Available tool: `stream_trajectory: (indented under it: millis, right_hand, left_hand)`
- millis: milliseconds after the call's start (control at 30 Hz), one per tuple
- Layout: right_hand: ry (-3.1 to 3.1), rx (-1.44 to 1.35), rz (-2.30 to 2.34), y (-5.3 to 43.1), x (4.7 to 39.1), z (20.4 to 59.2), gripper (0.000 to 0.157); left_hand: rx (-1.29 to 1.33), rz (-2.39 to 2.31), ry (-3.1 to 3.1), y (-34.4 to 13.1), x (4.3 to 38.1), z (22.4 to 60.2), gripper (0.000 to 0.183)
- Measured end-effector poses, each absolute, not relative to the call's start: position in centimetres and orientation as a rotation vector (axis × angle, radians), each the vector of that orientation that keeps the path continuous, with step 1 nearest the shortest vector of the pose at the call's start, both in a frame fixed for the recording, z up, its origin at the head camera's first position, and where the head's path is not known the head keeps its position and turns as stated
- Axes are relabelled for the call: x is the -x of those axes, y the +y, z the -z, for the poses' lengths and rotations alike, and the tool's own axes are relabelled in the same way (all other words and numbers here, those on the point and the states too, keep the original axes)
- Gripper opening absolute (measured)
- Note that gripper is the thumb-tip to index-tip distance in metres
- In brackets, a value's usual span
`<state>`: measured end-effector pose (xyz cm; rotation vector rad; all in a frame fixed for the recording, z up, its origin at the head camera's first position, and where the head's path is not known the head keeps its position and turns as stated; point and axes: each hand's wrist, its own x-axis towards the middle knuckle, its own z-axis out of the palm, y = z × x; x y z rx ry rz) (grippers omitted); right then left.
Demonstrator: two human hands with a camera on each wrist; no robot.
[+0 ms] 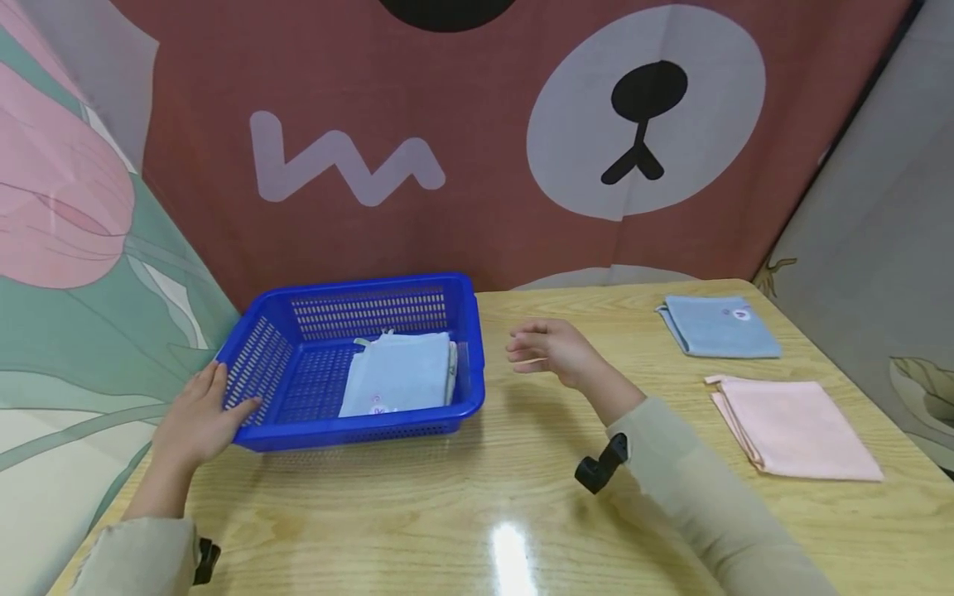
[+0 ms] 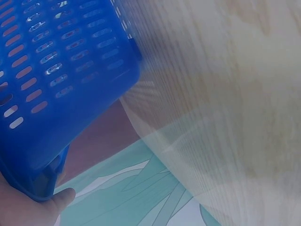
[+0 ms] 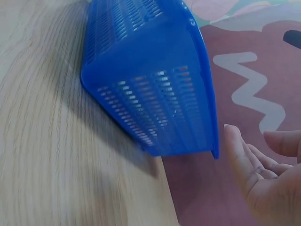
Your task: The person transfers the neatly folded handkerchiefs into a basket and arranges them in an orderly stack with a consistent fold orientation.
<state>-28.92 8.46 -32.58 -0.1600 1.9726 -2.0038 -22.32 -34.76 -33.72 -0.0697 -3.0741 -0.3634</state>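
A blue plastic basket (image 1: 358, 434) with slotted walls stands on the table at the left. Its near left corner is in my left hand (image 1: 195, 418), which grips the rim; the left wrist view shows that hand (image 2: 28, 207) at the rim's corner. Inside the basket, toward its right side, lies a folded light blue cloth (image 1: 402, 372), with the edge of another cloth showing beside it. My right hand (image 1: 551, 352) hovers to the right of the basket, fingers extended and holding nothing. In the right wrist view a gap separates this hand (image 3: 268, 179) from the basket rim.
Toward the right end of the wooden table (image 1: 417, 513) lie a folded blue cloth (image 1: 719, 327) and, closer to me, a folded pink cloth (image 1: 801, 426). A brown printed curtain (image 1: 477, 240) hangs along the back edge. Printed panels flank the table on both sides.
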Motion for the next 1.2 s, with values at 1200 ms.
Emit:
stream_trajectory:
  millis: [1200]
  right_hand:
    - [2.065,0.138,2.003,15.9,26.8,34.2,0.039]
  left_hand:
    - [0.097,0.36,-3.052,-34.8,22.1,33.8,0.077]
